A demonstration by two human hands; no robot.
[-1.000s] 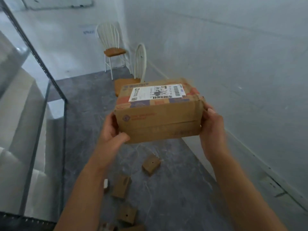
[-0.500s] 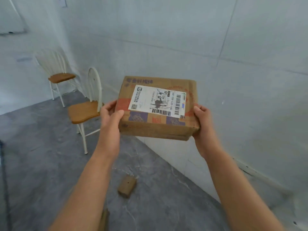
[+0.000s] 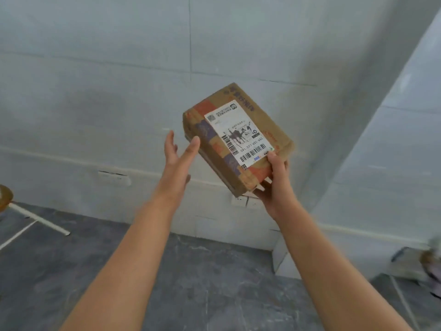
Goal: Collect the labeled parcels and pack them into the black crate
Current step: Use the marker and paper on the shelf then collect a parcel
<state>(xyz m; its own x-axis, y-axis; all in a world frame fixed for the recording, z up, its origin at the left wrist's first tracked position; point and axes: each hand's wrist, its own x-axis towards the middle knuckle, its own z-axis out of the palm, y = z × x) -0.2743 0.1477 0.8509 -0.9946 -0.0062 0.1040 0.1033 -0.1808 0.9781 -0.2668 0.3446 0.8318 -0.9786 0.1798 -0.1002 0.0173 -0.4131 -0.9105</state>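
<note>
Parcel: brown rectangular cardboard parcel, held in the air and tilted, its white printed shipping label facing the camera.
Right hand: the right hand grips the parcel's lowest corner, thumb on the label side and fingers curled beneath.
Left hand: the left hand is just left of the parcel, fingers straight and spread, gripping nothing. Its thumb tip lies at the parcel's left edge, contact unclear.
Behind the parcel: pale tiled wall.
Below the parcel: white wall socket, grey marbled floor.
Far left of the parcel: white-legged wooden-seat chair, partly cut off.
</note>
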